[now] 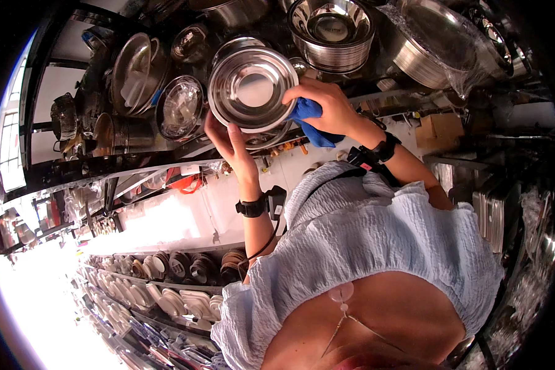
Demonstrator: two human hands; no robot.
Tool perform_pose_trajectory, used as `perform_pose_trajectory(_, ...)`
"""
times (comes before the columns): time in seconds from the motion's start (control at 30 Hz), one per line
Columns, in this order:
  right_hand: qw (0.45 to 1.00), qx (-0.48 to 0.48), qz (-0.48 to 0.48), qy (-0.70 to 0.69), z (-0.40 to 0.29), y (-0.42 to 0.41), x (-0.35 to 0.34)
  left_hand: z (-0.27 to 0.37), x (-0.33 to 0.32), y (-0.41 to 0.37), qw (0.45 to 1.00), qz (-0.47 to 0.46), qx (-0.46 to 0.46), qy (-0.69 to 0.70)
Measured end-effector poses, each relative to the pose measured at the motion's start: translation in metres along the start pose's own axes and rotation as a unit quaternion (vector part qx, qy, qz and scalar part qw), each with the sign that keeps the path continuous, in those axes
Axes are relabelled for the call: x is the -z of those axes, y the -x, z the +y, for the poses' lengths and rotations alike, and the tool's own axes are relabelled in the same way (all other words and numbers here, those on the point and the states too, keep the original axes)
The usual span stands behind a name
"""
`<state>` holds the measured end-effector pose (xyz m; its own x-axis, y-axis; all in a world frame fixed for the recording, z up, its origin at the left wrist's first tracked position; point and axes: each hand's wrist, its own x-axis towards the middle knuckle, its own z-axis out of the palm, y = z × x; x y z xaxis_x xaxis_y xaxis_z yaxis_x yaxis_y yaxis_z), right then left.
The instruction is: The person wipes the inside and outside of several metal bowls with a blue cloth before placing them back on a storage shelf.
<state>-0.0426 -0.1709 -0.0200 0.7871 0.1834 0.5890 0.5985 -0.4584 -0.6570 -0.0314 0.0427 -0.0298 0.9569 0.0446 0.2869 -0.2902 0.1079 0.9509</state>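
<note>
Between my two hands is a round stainless steel bowl (226, 76), its shiny inside facing up at me. My left hand (233, 148) grips the near left of its rim, thumb on top. On the right side my right hand (321, 104) holds the rim and also a bunched blue cloth (321, 134), which hangs below the palm. Part of another steel vessel (238, 42) shows just behind the bowl. A steel dish with clear plastic wrap (181, 106) lies left of my left hand. Beyond my right hand stands a stack of nested steel bowls (335, 51).
Perforated steel strainers (132, 69) and a steel pot (125, 132) stand on the shelf at left. Plastic-wrapped large steel basins (425, 60) sit at upper right. The dark shelf edge (152, 159) runs before me. Behind are racks of dishes (175, 300); a cardboard box (439, 132) is right.
</note>
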Motion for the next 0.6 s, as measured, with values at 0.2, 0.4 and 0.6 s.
perform_pose_trajectory(0.2, 0.999, 0.015, -0.008, 0.045, -0.009, 0.014, 0.0, -0.012, 0.02, 0.018, 0.916, -0.125, 0.21, 0.317)
perform_pose_trajectory(0.4, 0.994, -0.065, 0.009, 0.09, -0.021, 0.037, 0.009, -0.026, 0.025, 0.026, 0.939, -0.065, 0.241, 0.235)
perform_pose_trajectory(0.6, 0.967, -0.096, 0.234, 0.039, -0.012, 0.07, 0.003, -0.021, 0.014, 0.044, 0.953, -0.084, 0.255, 0.139)
